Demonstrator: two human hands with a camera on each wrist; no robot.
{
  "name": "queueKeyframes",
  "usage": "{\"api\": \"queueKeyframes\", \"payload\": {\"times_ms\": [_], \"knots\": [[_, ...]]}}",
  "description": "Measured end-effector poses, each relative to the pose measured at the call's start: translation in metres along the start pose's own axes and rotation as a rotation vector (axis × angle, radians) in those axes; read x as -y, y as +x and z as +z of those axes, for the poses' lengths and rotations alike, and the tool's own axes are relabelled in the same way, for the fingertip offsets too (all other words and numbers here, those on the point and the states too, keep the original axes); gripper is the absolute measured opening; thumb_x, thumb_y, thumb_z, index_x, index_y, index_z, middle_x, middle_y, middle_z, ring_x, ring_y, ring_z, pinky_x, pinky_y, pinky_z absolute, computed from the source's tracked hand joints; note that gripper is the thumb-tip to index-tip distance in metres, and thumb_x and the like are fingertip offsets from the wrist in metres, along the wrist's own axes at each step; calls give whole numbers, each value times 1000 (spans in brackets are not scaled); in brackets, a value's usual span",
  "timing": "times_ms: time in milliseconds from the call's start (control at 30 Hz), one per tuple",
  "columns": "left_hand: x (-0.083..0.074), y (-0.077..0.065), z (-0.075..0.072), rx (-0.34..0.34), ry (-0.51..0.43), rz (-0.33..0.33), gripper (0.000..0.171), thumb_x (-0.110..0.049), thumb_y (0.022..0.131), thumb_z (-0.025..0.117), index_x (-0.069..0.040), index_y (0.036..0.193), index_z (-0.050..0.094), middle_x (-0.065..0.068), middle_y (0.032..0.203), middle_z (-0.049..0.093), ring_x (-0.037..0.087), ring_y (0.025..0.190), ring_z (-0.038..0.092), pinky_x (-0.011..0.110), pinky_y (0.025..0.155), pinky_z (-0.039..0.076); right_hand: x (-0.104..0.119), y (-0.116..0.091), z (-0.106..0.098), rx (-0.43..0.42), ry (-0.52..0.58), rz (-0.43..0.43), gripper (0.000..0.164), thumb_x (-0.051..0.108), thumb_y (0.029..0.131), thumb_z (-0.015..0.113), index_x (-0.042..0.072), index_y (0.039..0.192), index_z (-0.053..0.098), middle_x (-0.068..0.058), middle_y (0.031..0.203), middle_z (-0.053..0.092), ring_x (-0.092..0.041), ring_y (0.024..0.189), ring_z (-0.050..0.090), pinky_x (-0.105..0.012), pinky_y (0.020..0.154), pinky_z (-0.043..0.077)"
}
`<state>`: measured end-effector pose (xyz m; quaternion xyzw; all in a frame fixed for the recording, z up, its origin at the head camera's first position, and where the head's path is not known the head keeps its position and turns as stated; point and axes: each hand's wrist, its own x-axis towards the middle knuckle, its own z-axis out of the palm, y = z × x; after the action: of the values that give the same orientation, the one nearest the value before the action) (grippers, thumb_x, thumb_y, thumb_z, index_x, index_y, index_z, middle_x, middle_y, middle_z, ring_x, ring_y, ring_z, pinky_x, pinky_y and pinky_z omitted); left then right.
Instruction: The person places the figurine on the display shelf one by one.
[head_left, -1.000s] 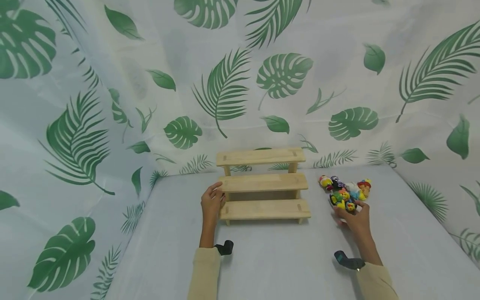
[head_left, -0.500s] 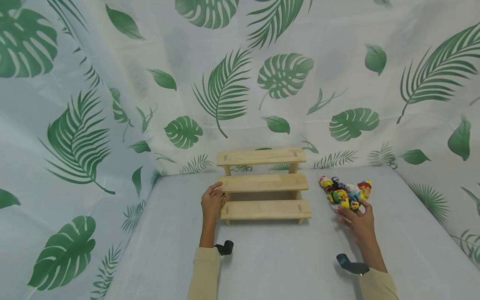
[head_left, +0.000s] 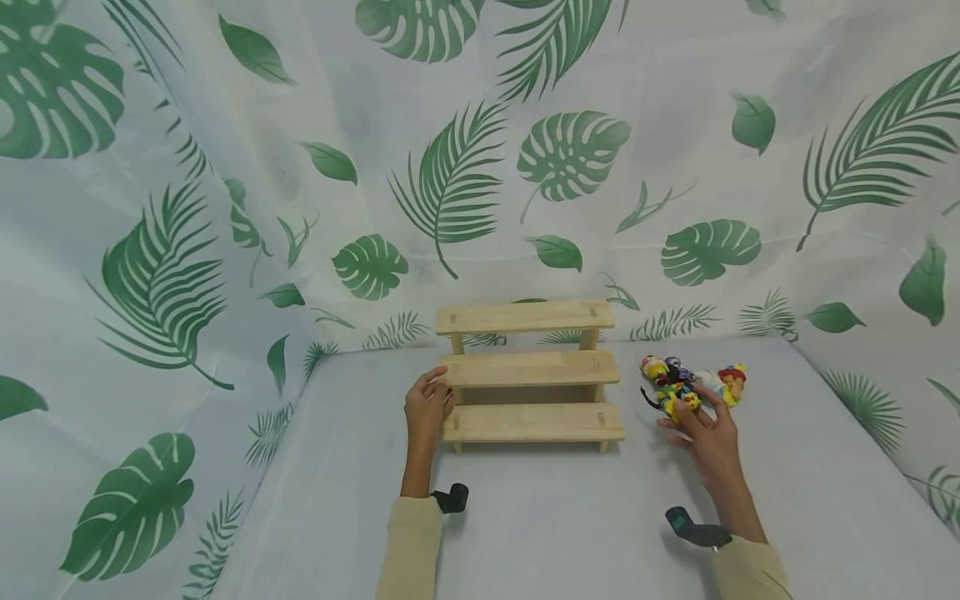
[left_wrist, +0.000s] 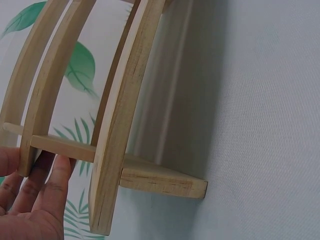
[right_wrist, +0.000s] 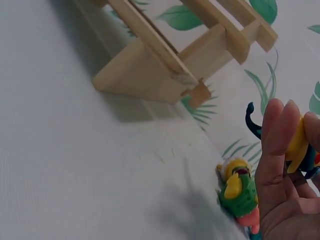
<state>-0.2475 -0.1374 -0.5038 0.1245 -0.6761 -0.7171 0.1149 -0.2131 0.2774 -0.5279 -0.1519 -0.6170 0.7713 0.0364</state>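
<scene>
A three-tier wooden display stand (head_left: 529,423) stands on the white cloth. My left hand (head_left: 425,410) grips the left end of its middle board; in the left wrist view the thumb (left_wrist: 7,160) is on one side of that board and the fingers are on the other. My right hand (head_left: 716,446) pinches a small yellow toy figure (right_wrist: 298,145) with a dark blue curled tail, partly hidden by the fingers. Behind that hand lie several colourful toy figures (head_left: 654,367) in a cluster. One with a green body (right_wrist: 239,192) shows below the fingers in the right wrist view.
A white leaf-print sheet (head_left: 480,208) rises close behind the stand and along both sides. The white cloth (head_left: 540,517) covers the surface in front. A red-capped toy figure (head_left: 731,383) lies at the right end of the cluster.
My right hand has drawn the yellow toy figure from the front of the cluster and shifted it left, its tail now pointing left. The left hand keeps its place on the stand.
</scene>
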Motion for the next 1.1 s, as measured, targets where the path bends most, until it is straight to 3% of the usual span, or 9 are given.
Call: {"api": "queueKeyframes", "payload": {"times_ms": [233,500,600,800,967,1100], "knots": [[1,0,0,-6,12,-7,25,-12,97,57,-10,120,67,15,105,70,21,95,69,45,87,59,9,-1,23,29,-44,-88,77,34,91,68,15,151,23,19,100,66,-4,76,71,-20,61,58],[-1,-1,0,4,14,2,25,-13,98,57,-11,120,68,17,106,70,22,93,69,44,84,60,26,1,53,126,-40,-257,43,28,93,67,16,129,46,7,105,64,-7,82,71,-18,67,58],[-1,-1,0,3,21,0,25,-14,98,56,-12,120,68,17,107,70,22,95,69,40,82,61,37,2,66,185,-4,-303,43,20,94,66,13,131,45,2,103,63,-9,82,71,-18,68,59],[-1,-1,1,-1,24,-6,25,-14,98,57,-13,121,67,15,108,70,18,95,68,41,84,60,56,8,93,305,-69,-366,59,12,95,63,5,144,31,2,107,59,-7,81,71,-17,70,58],[-1,-1,0,-4,25,-11,25,-14,98,56,-14,121,67,15,108,70,20,97,68,39,83,60,66,15,120,387,-112,-459,46,10,95,63,8,136,41,0,108,61,-8,79,72,-22,71,59],[-1,-1,0,-6,27,-8,25,-14,98,56,-13,121,67,15,108,70,21,97,68,38,82,61,70,22,145,428,-113,-510,43,7,94,64,3,133,46,0,110,60,-9,78,72,-26,70,60]]}}
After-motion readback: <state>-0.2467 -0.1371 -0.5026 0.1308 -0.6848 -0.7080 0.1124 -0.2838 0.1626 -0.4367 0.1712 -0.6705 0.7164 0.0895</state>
